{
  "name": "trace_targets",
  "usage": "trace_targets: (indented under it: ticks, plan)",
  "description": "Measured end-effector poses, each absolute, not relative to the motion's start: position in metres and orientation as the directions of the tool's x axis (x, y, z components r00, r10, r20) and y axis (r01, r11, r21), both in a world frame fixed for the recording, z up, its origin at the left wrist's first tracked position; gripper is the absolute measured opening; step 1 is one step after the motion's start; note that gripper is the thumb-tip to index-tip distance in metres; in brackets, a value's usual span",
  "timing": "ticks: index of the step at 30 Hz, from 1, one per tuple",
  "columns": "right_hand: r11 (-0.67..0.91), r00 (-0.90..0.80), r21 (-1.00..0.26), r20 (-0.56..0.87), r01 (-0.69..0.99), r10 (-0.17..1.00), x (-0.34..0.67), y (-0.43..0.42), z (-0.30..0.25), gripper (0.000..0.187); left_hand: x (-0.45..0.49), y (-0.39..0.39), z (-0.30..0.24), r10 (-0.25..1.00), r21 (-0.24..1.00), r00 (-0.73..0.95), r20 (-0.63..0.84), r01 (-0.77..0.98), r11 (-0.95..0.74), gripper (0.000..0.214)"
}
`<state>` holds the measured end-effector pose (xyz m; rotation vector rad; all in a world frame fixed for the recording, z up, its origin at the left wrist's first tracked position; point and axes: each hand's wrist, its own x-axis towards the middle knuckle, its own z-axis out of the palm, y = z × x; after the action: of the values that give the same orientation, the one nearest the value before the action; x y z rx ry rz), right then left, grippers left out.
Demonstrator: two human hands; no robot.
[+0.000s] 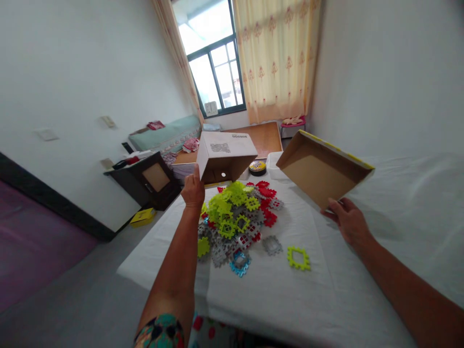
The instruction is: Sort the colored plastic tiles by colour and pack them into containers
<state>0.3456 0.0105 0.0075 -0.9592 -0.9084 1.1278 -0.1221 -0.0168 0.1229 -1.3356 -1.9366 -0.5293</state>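
My left hand (193, 190) grips the left edge of a white cardboard box (228, 145), whose open side faces me and shows a brown inside. Under and in front of it lies a heap of interlocking plastic tiles (232, 210), lime green, grey and red. My right hand (348, 220) pinches the lower edge of a shallow box lid (322, 169), tilted, with its brown inside toward me and a yellow rim on top. Nearer me a green frame tile (298, 258), a grey frame tile (271, 245) and a blue tile (240, 263) lie beside the heap.
A white cloth (275, 299) covers the table. Behind the heap are a round black-and-yellow tin (257, 167) and a white plastic container (274, 166). A dark cabinet (159, 181) stands at left, with a yellow box (143, 217) on the floor.
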Motion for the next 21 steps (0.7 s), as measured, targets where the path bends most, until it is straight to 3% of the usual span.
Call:
trace_targets:
  ticks: [8,11,14,16,18,21]
  plan:
    - [0.193,0.232,-0.939,0.128,-0.285,0.964,0.345,0.009,0.013,0.039,-0.114,-0.021,0.140,0.548,0.051,-0.302,0.780,0.903,0.426,0.051]
    - [0.228,0.263,-0.922,0.147,-0.311,0.953,0.348,0.012,0.015,0.038,-0.102,-0.026,0.157,0.534,0.183,-0.371,0.760,0.910,0.372,0.052]
    - [0.284,0.329,-0.903,0.174,-0.323,0.928,0.353,0.014,0.025,0.038,-0.073,-0.028,0.163,0.646,0.345,-0.398,0.651,0.913,0.216,0.047]
    - [0.345,0.390,-0.889,0.215,-0.301,0.896,0.360,0.014,0.037,0.039,-0.043,-0.028,0.155,0.742,0.384,-0.350,0.572,0.913,0.134,0.039]
    - [0.419,0.460,-0.874,0.274,-0.247,0.844,0.370,0.011,0.051,0.040,-0.008,-0.028,0.138,0.828,0.408,-0.266,0.494,0.912,0.049,0.030]
    - [0.460,0.492,-0.882,0.358,-0.099,0.793,0.390,-0.001,0.072,0.046,0.042,-0.028,0.107,0.970,0.556,-0.063,0.233,0.827,-0.080,0.032]
